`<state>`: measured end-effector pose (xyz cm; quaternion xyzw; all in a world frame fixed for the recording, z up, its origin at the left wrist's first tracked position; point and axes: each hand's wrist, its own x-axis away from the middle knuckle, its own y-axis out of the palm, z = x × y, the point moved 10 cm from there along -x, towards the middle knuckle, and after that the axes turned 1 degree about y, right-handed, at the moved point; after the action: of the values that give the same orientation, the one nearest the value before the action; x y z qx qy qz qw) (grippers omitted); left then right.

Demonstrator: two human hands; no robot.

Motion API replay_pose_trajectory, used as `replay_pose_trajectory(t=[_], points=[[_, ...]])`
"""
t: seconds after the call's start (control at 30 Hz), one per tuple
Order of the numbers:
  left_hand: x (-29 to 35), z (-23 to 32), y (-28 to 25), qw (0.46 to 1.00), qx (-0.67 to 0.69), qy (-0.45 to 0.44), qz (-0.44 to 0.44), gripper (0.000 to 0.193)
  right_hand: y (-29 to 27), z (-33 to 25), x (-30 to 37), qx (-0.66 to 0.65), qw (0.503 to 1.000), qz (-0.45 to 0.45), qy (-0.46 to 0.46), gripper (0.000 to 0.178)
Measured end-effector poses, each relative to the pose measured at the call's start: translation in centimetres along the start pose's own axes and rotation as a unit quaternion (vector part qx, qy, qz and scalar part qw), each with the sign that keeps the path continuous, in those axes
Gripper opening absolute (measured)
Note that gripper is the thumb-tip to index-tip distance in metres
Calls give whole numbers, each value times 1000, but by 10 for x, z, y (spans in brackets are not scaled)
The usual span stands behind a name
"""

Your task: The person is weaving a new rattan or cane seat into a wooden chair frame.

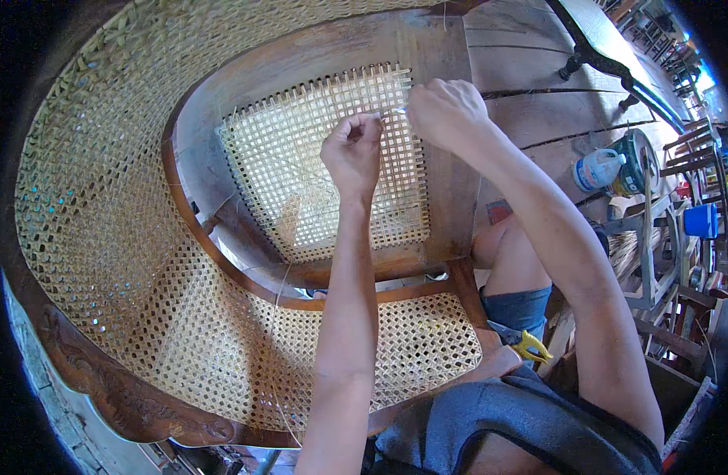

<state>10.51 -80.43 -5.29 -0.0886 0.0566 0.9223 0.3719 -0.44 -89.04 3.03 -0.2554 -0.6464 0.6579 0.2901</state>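
Over a wooden chair seat (324,43) with a woven cane panel (281,150) set in it, both my hands work close together near the panel's far right part. My left hand (353,154) is closed in a pinch, thumb against fingertips. Just to its right, my right hand (445,112) is closed, knuckles up, above the panel's right edge. A thin, pale cane strand (394,112) runs between the two hands' fingertips. Its ends are hidden in my fingers. Along the panel's far edge, short strand ends show at the frame's holes.
The chair's curved cane back (71,174) wraps round the left and near sides. A yellow-handled tool (532,346) lies by my lap. At right stand a white jug (598,169), a dark bucket (635,162), a blue container (701,220) and wooden frames. A dark-legged bench is beyond.
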Motion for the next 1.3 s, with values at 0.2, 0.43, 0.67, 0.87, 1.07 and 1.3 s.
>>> replay_pose_trajectory(t=[0.2, 0.43, 0.67, 0.87, 1.07, 1.3], points=[[0, -3, 0, 999, -19, -16, 23, 11, -6, -24, -5, 9, 996, 52, -65, 17], [-9, -10, 2, 994, -103, 12, -13, 17, -6, -36, -6, 2, 994, 55, -98, 16], [-3, 12, 20, 981, -196, -8, -2, 19, 4, 4, -15, -13, 998, -47, 28, 23], [10, 19, 12, 969, -209, 87, 104, 22, 4, 9, -14, -39, 999, -9, 26, 30], [11, 14, 13, 958, -253, 61, 122, 20, -11, 24, -7, -25, 999, 11, 40, 42], [20, 24, 17, 949, -287, 39, 121, 23, -45, 81, 1, -21, 988, 115, 99, 53]])
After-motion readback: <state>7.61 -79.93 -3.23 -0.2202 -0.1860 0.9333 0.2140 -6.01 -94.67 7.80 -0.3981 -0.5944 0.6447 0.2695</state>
